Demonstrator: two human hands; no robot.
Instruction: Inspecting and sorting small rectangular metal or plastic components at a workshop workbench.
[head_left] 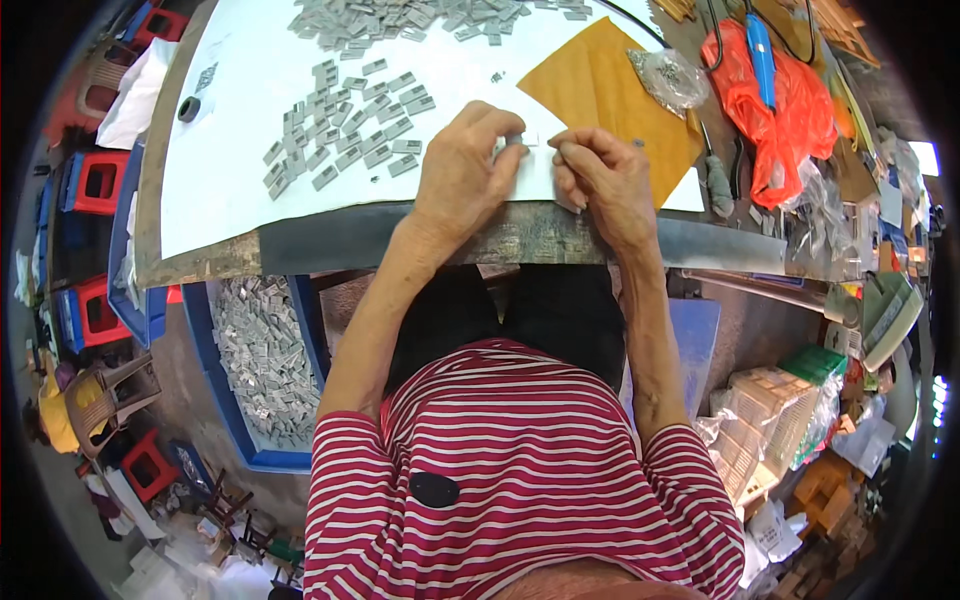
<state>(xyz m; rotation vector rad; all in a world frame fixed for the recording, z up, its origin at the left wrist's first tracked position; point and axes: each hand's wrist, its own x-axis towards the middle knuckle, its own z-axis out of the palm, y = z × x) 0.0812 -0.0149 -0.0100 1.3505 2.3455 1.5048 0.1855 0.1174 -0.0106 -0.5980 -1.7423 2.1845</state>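
Note:
My left hand (465,165) is over the white sheet (225,170) near the table's front edge. Its thumb and fingers are closed on a small grey piece (511,140), mostly covered by the fingertips. Close by on the right, my right hand (608,180) pinches thumb and index finger together; whatever is between them is too small to make out. The two hands are a short gap apart. Left of my left hand lies a spread of small grey rectangular pieces (348,158), each with a darker patch. A larger heap of similar pieces (365,22) fills the far edge.
A brown paper sheet (580,85) lies beyond my right hand, with a clear bag of small parts (668,78) on it. Right of it are a red plastic bag (790,130) and a blue-handled tool (760,60). A blue bin (222,400) of metal pieces stands below left.

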